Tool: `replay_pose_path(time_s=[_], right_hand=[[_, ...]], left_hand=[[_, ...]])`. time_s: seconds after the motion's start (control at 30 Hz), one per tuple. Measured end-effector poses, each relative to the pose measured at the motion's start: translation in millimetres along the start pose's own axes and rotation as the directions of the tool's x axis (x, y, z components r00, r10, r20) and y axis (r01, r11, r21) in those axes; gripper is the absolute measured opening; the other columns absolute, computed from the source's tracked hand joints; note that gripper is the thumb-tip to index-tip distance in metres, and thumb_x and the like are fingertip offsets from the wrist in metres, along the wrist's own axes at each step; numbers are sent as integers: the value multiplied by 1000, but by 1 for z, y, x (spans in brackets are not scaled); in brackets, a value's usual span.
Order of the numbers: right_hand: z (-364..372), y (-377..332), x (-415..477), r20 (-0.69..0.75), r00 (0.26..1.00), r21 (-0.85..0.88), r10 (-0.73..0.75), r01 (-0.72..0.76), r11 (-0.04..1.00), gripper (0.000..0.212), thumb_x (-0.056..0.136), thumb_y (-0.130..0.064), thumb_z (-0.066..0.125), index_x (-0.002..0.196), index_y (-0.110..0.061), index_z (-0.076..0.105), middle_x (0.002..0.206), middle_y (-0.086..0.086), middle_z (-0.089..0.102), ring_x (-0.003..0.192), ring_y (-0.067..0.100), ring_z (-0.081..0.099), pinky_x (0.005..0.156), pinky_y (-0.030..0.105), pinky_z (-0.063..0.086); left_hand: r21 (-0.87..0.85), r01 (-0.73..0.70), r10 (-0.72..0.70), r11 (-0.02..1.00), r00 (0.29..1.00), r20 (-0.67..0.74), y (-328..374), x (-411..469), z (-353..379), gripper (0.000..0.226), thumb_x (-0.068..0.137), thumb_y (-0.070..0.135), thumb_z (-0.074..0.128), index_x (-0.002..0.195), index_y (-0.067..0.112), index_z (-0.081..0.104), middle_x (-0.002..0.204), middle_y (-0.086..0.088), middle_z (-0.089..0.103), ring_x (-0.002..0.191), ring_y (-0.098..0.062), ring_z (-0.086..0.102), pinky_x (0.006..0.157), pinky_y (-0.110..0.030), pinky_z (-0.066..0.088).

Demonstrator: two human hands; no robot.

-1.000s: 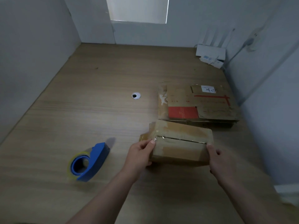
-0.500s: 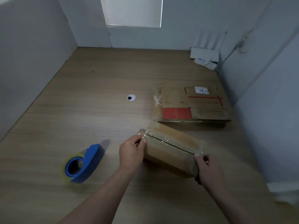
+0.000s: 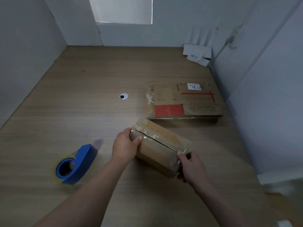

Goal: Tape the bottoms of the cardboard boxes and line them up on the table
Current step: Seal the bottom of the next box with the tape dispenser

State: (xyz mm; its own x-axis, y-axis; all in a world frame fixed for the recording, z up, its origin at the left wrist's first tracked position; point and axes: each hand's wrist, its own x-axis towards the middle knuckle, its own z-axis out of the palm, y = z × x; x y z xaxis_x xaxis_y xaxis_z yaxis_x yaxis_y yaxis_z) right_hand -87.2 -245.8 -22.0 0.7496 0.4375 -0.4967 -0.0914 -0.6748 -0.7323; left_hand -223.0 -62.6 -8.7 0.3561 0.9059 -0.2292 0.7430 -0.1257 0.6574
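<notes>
Two grips closed on box (image 3: 157,149) ends: left hand (image 3: 125,145), right hand (image 3: 191,167). Likely light, stiff; slick tape (image 3: 148,136), so hold bare cardboard.

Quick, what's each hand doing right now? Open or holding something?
Left hand: closed, holding the box at its left end.
Right hand: closed, holding the box at its right end.

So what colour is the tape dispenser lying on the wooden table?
The plastic tape dispenser is blue; head view.
</notes>
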Motion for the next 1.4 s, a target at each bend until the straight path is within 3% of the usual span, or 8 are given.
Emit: replay_pose_path(time_s=[0.13, 0.33, 0.53, 0.67, 0.83, 1.0, 1.13, 1.4], right_hand=[[-20, -15, 8, -97, 964, -356, -247, 198, 913, 96, 77, -44, 77, 153, -17, 24, 151, 10, 39, 138, 27, 39, 109, 40, 38], [-22, -43, -1, 194, 952, -578, -238, 307, 756, 70, 73, -67, 69, 132, -32, 54, 124, -3, 65, 113, 19, 60, 88, 30, 45], [1, -46, -11, 209, 928, -532, -309, 373, 760, 111, 64, -67, 64, 156, -38, 8, 149, 1, 46, 134, 22, 47, 107, 39, 42], [22, -75, 9, 225, 761, -506, -608, 625, 595, 82, 86, -44, 50, 158, -25, 17, 167, 1, 11, 153, 17, 6, 122, 33, 13], [48, -75, 37, 345, 736, -648, -583, 636, 420, 65, 96, -53, 16, 156, -32, 24, 167, -3, 12, 154, 18, 4, 121, 38, 12], [43, -60, 42, 325, 750, -623, -576, 628, 466, 55, 103, -45, 37, 156, -35, 25, 166, -7, 15, 153, 12, 1, 123, 34, 9], [49, -63, 42, 310, 754, -633, -579, 618, 466, 55, 102, -45, 41, 155, -35, 27, 165, -7, 18, 153, 12, 4, 122, 33, 11], [47, -63, 41, 285, 767, -650, -575, 595, 472, 55, 100, -47, 40, 154, -34, 31, 163, -7, 23, 152, 11, 8, 118, 27, 10]], left_hand=[[10, -14, 14, 1000, 999, 31, 2, 6, -1, 34, 88, 35, 71, 115, 15, 64, 109, -12, 64, 103, -32, 60, 81, -32, 43], [-17, -6, 7, 1000, 1000, 31, 3, 12, -14, 68, 89, 30, 72, 149, 16, 42, 144, -11, 42, 127, -26, 51, 108, -31, 37], [-114, -66, 74, 991, 995, 69, -9, 0, 1, 67, 86, 29, 73, 146, 26, 44, 139, -3, 47, 115, -21, 59, 108, -37, 43], [-103, -108, 112, 989, 993, 40, -9, -1, 9, 67, 85, 30, 75, 145, 23, 46, 140, -2, 48, 116, -21, 58, 105, -33, 43], [-89, -248, 259, 965, 954, 153, -18, -7, 3, 66, 90, 36, 68, 149, 25, 40, 148, 5, 47, 126, -15, 52, 109, -29, 40], [261, -182, 251, 948, 932, -262, -102, -5, -51, 56, 85, 51, 59, 128, 14, 59, 124, -6, 61, 116, -30, 55, 97, -42, 47], [398, 154, -38, 904, 958, -283, -170, 1, -79, 71, 63, 51, 87, 116, 11, 62, 110, -12, 62, 101, -36, 61, 80, -45, 51], [461, 315, -315, 829, 946, -81, -208, 1, -78, 52, 82, 60, 63, 116, 26, 44, 114, 3, 60, 112, -22, 56, 89, -44, 46]])
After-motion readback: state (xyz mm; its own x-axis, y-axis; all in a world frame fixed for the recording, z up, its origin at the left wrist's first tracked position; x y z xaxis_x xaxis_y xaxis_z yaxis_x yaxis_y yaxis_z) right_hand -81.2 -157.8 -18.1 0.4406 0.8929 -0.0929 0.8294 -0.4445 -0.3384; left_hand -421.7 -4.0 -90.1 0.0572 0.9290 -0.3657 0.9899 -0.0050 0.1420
